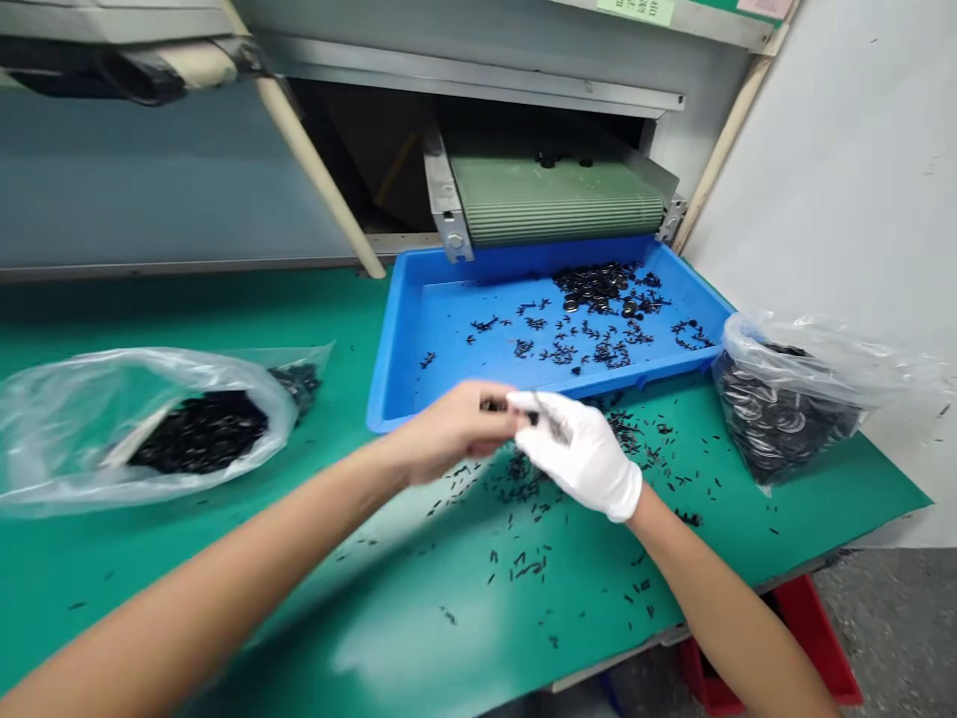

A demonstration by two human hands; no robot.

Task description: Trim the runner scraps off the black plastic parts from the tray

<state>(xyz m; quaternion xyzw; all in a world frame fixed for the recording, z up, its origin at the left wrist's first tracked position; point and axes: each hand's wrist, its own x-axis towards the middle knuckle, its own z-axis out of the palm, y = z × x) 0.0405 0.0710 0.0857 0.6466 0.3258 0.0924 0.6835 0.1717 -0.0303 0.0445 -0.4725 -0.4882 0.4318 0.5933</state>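
My bare left hand and my right hand, in a white glove, meet over the green table in front of the blue tray. The left fingers are pinched together around a small dark part that is mostly hidden. Fingers of the right hand are bent around something greyish and blurred, too unclear to name. Below both hands, many small black pieces lie scattered on the table. Black parts are heaped in the tray's back right, with loose bits spread in front of them.
The blue tray stands under the end of a green conveyor. An open plastic bag of black parts lies at left; another bag stands at right. A red bin is below the table edge.
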